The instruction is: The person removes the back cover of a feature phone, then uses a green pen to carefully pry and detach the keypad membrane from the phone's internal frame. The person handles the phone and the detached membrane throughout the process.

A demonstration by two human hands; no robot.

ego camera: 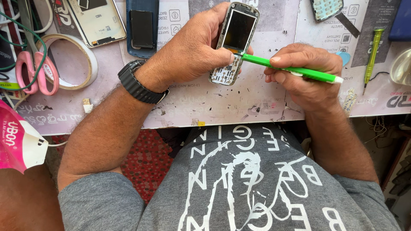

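Observation:
My left hand (190, 51) grips a small opened mobile phone (233, 38) with a dark screen and bare keypad board, holding it tilted above the worn work mat (222, 102). A black watch (137, 83) sits on that wrist. My right hand (304, 70) holds a bright green brush-like tool (295, 70) by its handle. The tool's tip touches the phone at the joint between screen and keypad, right by my left thumb.
Left of the hands lie a tape roll (87, 60), pink-handled scissors (36, 70), a white phone panel (98, 21) and a blue phone back (142, 28). A green screwdriver (371, 53) and a keypad part (326, 8) lie at the right. A pink pouch (17, 139) hangs off the left edge.

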